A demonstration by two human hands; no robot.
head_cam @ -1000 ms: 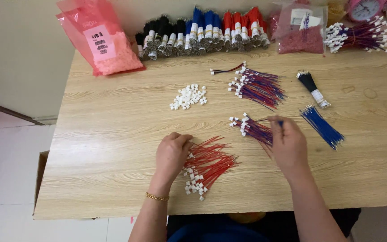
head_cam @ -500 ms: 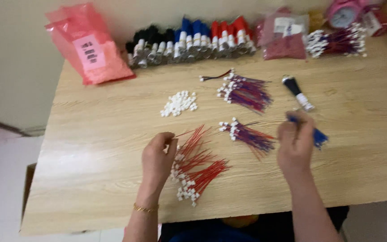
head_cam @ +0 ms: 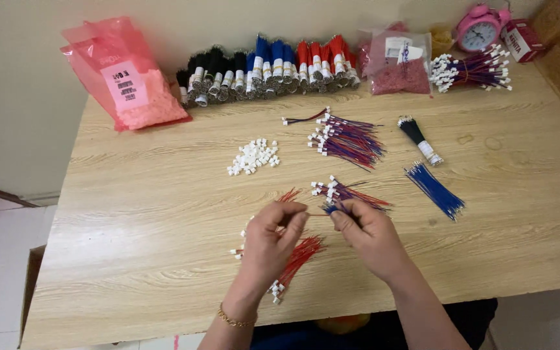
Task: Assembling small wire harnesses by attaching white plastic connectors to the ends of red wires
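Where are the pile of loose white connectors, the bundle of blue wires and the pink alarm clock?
pile of loose white connectors [head_cam: 253, 157], head view, middle of the heap.
bundle of blue wires [head_cam: 434, 190], head view, middle of the strands.
pink alarm clock [head_cam: 478, 29], head view, its dial.

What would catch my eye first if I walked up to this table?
Probably the two hands meeting at the table's near middle: the left hand and right hand pinch thin wires between them, over a fan of red wires with white connectors. Next, the row of black, blue and red wire bundles along the back edge, beside a pink plastic bag at the far left corner.
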